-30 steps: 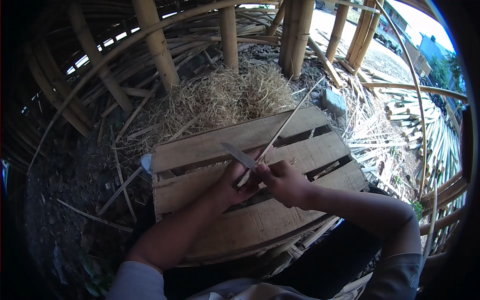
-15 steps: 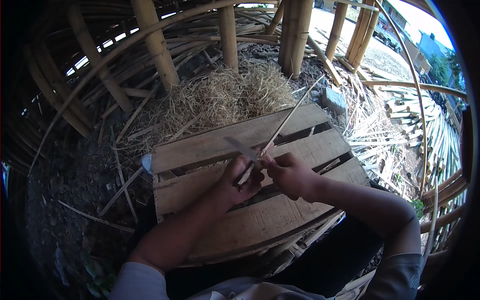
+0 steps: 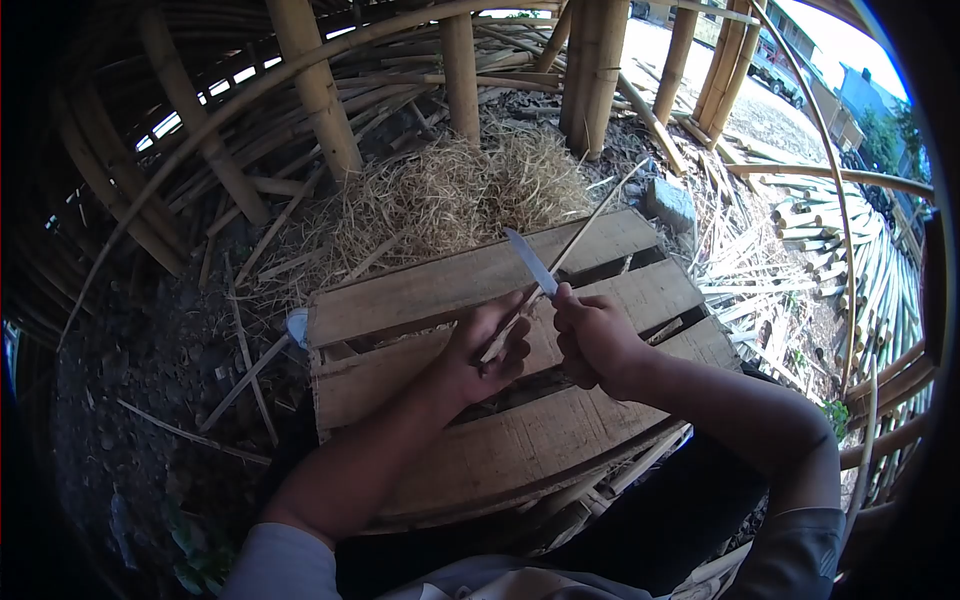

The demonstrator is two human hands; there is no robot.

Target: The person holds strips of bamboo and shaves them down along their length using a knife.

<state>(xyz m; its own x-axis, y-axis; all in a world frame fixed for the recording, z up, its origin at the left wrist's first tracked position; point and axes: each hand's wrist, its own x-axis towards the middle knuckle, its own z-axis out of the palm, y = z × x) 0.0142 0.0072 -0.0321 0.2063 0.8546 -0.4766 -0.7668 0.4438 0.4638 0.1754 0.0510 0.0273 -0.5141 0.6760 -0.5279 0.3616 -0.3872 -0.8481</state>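
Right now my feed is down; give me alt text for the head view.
A person's right hand grips a knife, its blade angled forward, by a thin strip held in the left hand. Both hands are over a slatted wooden platform; beyond lies a heap of pale shavings near upright poles.

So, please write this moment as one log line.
left hand: holds strip | right hand: holds knife | knife-strip contact: unclear | slats: below hands
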